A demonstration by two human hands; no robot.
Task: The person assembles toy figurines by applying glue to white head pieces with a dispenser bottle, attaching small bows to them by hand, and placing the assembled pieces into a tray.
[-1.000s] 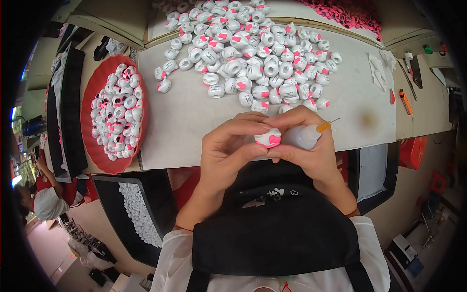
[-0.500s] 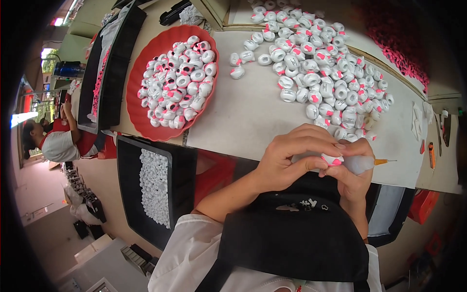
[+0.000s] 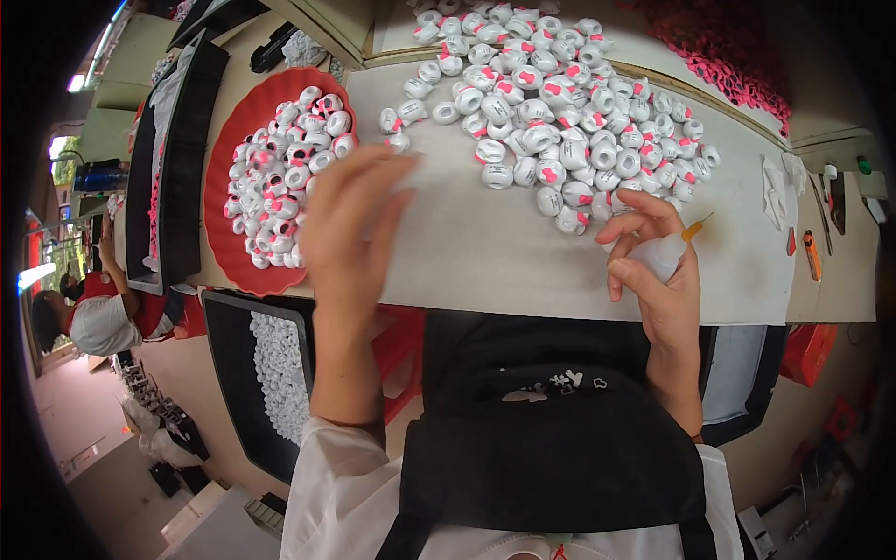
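Off the counter's left edge we see a black tray of white pieces (image 3: 271, 373); near its right edge, an orange-handled tool (image 3: 812, 255).

— How is the left hand (image 3: 350, 219) set?

— It is raised over the tabletop's near edge toward the left side, blurred; the fingers (image 3: 378, 168) are spread loosely and point away from the body; whether its grip holds anything cannot be told; the forearm rises bare from a white sleeve.

— And the right hand (image 3: 658, 271)?

— It sits lower, at the near edge toward the right; its fingers (image 3: 644, 210) curl inward, thumb across, the grip closed; the wrist is bent; the forearm runs straight back toward the body.
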